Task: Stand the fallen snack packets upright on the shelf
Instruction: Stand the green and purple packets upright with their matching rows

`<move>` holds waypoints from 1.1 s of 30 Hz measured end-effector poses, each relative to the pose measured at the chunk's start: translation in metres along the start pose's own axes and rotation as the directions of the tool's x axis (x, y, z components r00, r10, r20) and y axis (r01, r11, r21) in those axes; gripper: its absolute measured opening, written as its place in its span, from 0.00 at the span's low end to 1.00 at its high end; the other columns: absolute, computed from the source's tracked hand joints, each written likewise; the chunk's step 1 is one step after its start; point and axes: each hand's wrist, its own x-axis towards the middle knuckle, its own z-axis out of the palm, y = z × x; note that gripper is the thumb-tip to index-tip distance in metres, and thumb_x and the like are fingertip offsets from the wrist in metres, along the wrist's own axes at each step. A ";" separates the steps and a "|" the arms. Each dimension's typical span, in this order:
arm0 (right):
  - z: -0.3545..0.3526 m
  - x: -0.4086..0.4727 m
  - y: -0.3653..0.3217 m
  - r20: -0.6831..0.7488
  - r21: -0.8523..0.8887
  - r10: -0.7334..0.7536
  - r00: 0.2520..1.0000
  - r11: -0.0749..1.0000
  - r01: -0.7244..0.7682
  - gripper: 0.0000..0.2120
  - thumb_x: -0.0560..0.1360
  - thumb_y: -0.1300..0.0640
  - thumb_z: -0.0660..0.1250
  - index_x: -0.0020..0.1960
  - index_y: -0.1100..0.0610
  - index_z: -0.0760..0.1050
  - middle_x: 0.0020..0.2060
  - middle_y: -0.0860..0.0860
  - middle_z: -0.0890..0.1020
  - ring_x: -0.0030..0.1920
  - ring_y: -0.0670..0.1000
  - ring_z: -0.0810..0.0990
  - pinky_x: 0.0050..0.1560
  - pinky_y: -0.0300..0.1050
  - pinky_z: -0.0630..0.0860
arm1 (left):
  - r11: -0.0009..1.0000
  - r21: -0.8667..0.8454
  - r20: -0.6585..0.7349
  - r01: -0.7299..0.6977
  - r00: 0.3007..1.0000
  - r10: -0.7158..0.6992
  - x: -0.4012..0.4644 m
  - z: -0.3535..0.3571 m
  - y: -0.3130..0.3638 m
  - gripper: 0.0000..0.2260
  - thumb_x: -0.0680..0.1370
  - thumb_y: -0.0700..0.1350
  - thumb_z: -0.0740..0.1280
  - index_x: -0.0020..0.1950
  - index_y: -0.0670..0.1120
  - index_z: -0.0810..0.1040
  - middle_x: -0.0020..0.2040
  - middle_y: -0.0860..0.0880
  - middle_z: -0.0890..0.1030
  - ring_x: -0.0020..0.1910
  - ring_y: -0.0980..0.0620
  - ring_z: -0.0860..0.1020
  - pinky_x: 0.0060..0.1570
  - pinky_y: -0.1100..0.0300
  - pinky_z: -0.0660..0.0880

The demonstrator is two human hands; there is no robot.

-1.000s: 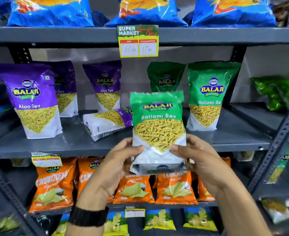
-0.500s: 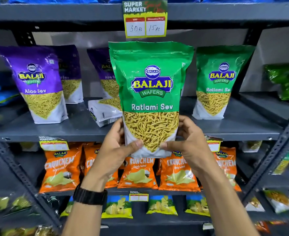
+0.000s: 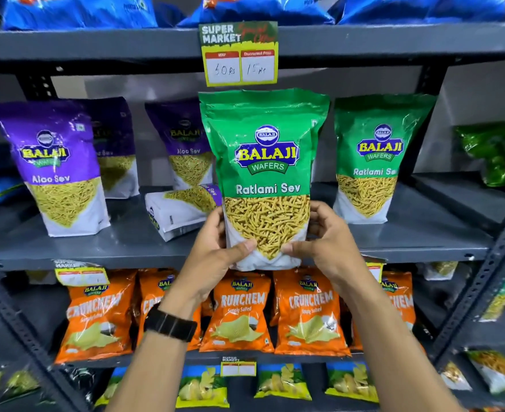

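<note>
I hold a green Ratlami Sev packet [image 3: 264, 162] upright in front of the grey middle shelf [image 3: 417, 233], its base about level with the shelf's front edge. My left hand [image 3: 215, 251] grips its lower left side and my right hand [image 3: 325, 245] its lower right, thumbs on the front. A purple Aloo Sev packet [image 3: 180, 209] lies fallen on its side on the shelf, just left of my left hand. Another green Ratlami Sev packet [image 3: 376, 162] stands upright to the right.
Purple Aloo Sev packets [image 3: 55, 168] stand upright at the left of the shelf. A price tag [image 3: 239, 55] hangs from the shelf above. Orange Crunchem packets [image 3: 307, 313] fill the shelf below. Dark green packets [image 3: 495, 156] lie in the neighbouring bay at right.
The green packet went from tilted back and low in my hands to upright and raised, then moved forward toward the shelf. My hands stayed on its lower sides.
</note>
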 end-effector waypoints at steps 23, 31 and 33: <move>0.068 0.083 0.040 -0.437 -0.358 -0.109 0.893 0.932 -0.061 0.18 0.70 0.64 0.73 0.56 0.51 0.77 0.47 0.52 0.84 0.51 0.57 0.83 0.53 0.53 0.81 | 0.850 0.526 -0.167 -0.039 0.975 0.148 0.119 -0.077 0.021 0.23 0.81 0.38 0.69 0.76 0.49 0.75 0.64 0.51 0.83 0.58 0.54 0.83 0.67 0.52 0.79; 0.160 0.089 0.012 0.210 0.079 0.461 0.862 0.871 -0.485 0.11 0.73 0.62 0.76 0.52 0.57 0.77 0.44 0.56 0.82 0.43 0.56 0.83 0.51 0.56 0.84 | 0.564 0.740 -0.372 0.367 0.921 -0.111 0.159 -0.175 0.028 0.10 0.79 0.49 0.68 0.55 0.45 0.83 0.62 0.42 0.84 0.61 0.39 0.80 0.52 0.53 0.72; 0.175 0.089 0.006 0.339 0.147 0.560 0.756 0.762 -0.630 0.12 0.77 0.59 0.74 0.57 0.60 0.76 0.58 0.64 0.80 0.57 0.63 0.83 0.55 0.55 0.83 | 0.644 0.645 -0.307 0.411 0.912 -0.274 0.160 -0.175 0.018 0.15 0.79 0.49 0.70 0.63 0.45 0.79 0.63 0.46 0.78 0.65 0.43 0.75 0.56 0.55 0.68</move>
